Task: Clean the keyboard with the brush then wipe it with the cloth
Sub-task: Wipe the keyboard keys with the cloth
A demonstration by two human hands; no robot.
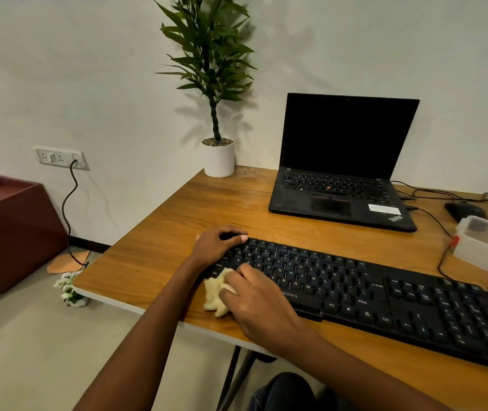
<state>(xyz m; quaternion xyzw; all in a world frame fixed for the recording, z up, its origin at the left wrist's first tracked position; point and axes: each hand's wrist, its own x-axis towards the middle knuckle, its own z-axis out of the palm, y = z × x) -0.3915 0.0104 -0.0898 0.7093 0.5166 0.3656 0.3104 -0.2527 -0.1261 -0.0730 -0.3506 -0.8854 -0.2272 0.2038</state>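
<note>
Keyboard (355,295) lies flat near the front edge of the worktop (207,209), within easy reach. Left hand (216,247) curls over its far-left corner, likely pinning it against sliding. Right hand (260,304) grips the bunched yellow cloth (214,295) against the lower-left keys, so the wiping stage looks to be under way from that end.

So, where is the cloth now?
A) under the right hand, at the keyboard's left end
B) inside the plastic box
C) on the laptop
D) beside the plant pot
A: the right hand holds the cloth against the left end of the keyboard.
</note>
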